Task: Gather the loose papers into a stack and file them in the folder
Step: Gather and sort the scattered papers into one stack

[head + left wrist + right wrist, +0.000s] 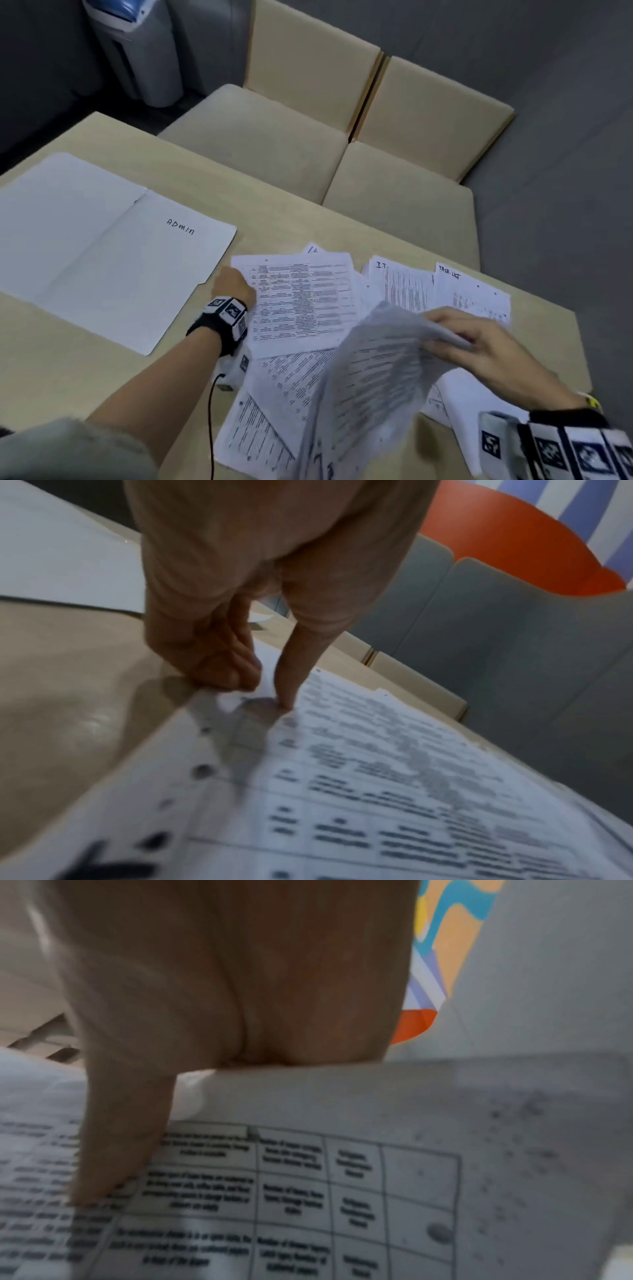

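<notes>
An open white folder point(102, 246) marked "ADMIN" lies flat on the left of the beige table point(85, 359). Loose printed papers are fanned out to its right. My left hand point(234, 282) pinches the left edge of a sheet with a printed table point(301, 301). In the left wrist view its thumb point(287, 696) lies on top of the sheet and its curled fingers point(219, 669) sit at the edge. My right hand point(479, 342) holds a blurred, bent sheet point(376, 377) lifted off the pile. Its thumb point(113, 1164) presses on the print. Its fingers are hidden behind the paper.
Sheets headed "I.T" point(400, 284) and "TASK LIST" point(472, 294) lie at the far right of the pile. Beige seat cushions point(274, 144) stand beyond the table's far edge. A grey bin point(137, 51) is at the back left. A black cable point(212, 411) hangs from my left wrist.
</notes>
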Motion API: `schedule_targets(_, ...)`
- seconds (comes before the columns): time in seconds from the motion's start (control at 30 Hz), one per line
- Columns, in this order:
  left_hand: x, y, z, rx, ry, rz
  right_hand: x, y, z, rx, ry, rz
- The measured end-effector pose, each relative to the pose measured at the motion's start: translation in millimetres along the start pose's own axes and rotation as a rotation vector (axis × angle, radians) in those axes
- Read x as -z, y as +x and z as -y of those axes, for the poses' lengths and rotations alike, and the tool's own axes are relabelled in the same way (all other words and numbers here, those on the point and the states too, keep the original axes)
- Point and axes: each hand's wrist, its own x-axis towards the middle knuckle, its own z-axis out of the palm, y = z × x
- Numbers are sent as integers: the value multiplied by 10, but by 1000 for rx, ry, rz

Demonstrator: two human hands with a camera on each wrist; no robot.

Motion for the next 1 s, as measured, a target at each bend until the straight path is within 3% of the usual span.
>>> schedule_targets(0.13, -113, -127, -32, 93, 128, -31, -114, 294, -125, -81, -261, 216)
schedule_targets(0.2, -147, -208, -10, 133, 137, -63, -194, 413, -170, -102, -370, 218)
schedule_targets(0.33, -267, -183, 27, 29, -44, 29, -349, 586, -206, -174, -395, 144)
schedule_targets(0.4, -223, -274, -10, -143, -74, 33, -391, 653, -188, -103, -519, 97)
schedule_targets(0.5, 7, -480, -182, -552, -106, 74, -397, 695, -184, 61, -703, 38)
schedule_targets(0.6, 276, -676, -362, -870, -126, 333, -354, 704, -268, 122, -762, -27)
schedule_targets(0.67, 421, -769, -469, -926, -247, 517, -314, 695, -290, 140, -707, -49)
schedule_targets(0.73, 522, -796, -567, -871, -531, 617, -267, 616, -295, 153, -569, -91)
schedule_targets(0.77, 532, -759, -585, -803, -690, 590, -240, 554, -295, 139, -493, -140)
schedule_targets(0.87, 414, -490, -523, -501, -912, 310, -165, 291, -333, 31, -182, -319)
schedule_targets(0.93, 211, -266, -360, -370, -718, 186, -141, 133, -365, -22, 71, -461)
schedule_targets(1.0, -37, -109, -167, -375, -334, 148, -219, 63, -433, -93, 295, -593)
